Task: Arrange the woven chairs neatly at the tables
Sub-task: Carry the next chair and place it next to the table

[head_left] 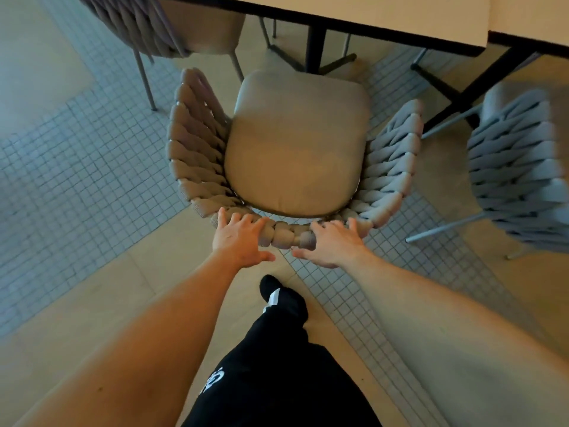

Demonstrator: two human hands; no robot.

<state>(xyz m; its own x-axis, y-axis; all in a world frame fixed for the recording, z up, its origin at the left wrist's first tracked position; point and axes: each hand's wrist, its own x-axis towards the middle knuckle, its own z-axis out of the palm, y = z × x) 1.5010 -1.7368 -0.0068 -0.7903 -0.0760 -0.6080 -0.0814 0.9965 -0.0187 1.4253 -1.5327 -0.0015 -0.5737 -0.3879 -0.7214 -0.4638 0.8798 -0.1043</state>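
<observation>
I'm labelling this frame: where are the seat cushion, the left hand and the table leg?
Seat cushion (297, 143), head view, cushion centre.
Left hand (238, 238), head view, back of hand.
Table leg (315, 49), head view, black post.

We can read no text, label or number anywhere, only a white logo mark (212, 380) on our black trouser leg (277, 365), below and behind where our hands grip, too partial and blurred for us to make out any letters
</observation>
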